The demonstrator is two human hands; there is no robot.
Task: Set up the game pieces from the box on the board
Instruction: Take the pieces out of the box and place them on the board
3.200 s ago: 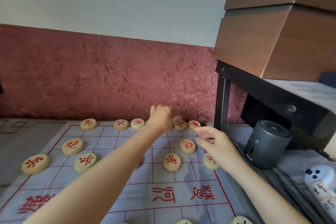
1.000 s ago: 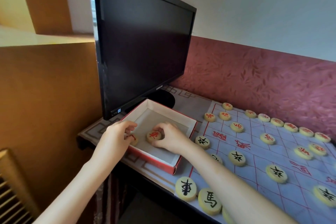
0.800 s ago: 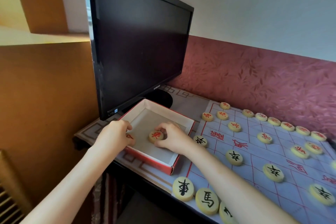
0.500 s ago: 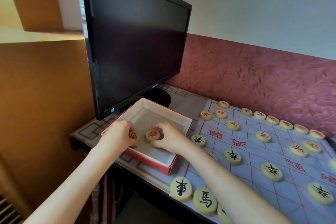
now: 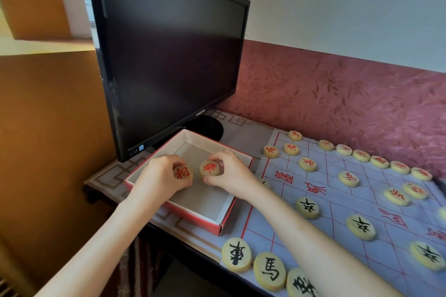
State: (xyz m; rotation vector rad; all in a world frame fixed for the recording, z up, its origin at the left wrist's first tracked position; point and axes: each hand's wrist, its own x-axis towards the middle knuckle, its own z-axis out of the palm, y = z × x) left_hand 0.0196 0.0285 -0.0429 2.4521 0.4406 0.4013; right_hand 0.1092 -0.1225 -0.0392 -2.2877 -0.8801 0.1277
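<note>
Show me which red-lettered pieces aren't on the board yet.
Two xiangqi pieces over the red box: the left piece, gripped by the left hand, and the right piece, pinched by the right hand. The rest lie on the board.

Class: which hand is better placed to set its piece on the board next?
Right. The right hand pinches a round cream red-lettered piece over the red cardboard box, beside the pale cloth board; the left hand grips another piece farther away.

Probably a home room: a monitor (image 5: 169, 60) on a cloth-covered desk (image 5: 241, 128), against patterned maroon wallpaper (image 5: 350, 99).
</note>
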